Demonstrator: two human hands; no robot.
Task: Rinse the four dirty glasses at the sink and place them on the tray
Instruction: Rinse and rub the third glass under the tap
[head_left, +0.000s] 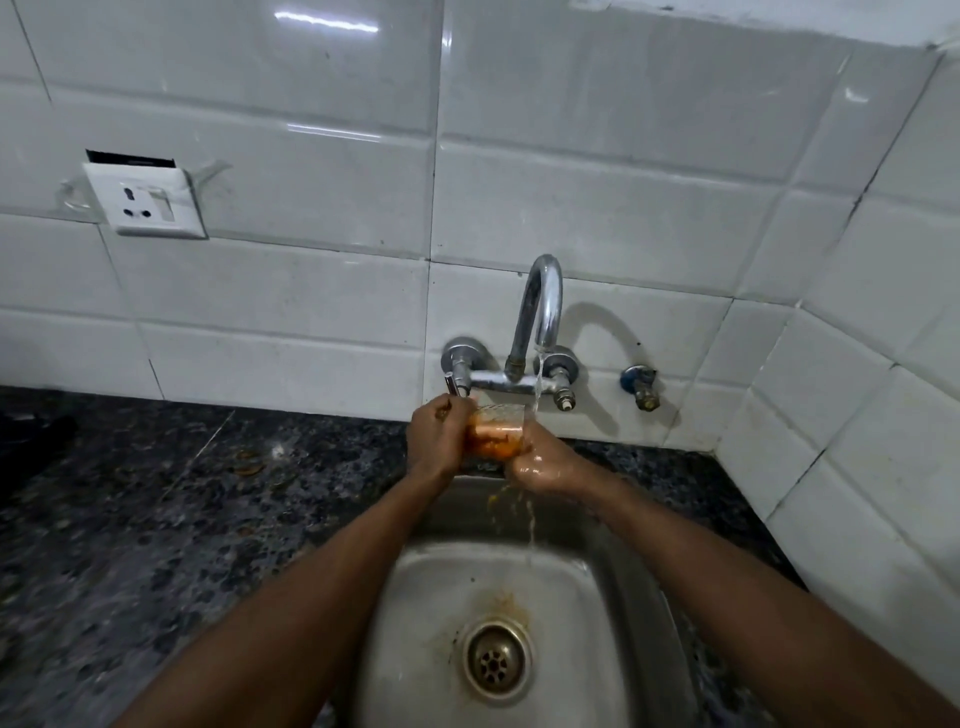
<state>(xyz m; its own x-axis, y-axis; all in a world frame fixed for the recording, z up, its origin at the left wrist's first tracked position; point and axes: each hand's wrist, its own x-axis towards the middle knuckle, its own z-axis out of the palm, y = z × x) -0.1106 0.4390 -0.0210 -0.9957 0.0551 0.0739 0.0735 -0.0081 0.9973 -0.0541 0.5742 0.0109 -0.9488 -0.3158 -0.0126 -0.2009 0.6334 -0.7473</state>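
Mostly clear glass (493, 434), orange-smeared — water-streaked, gripped

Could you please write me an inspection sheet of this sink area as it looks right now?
Surface: dark speckled counter with brownish stains; steel sink with orange residue near the drain.
Job's things: one glass with orange residue, held under the running tap; tray and other glasses not in view.
Clutter: nothing seen.
Hands: left hand and right hand both grip the glass; the right is wet.
Cables: nothing seen.
Surroundings: white tiled wall, socket, small side valve.
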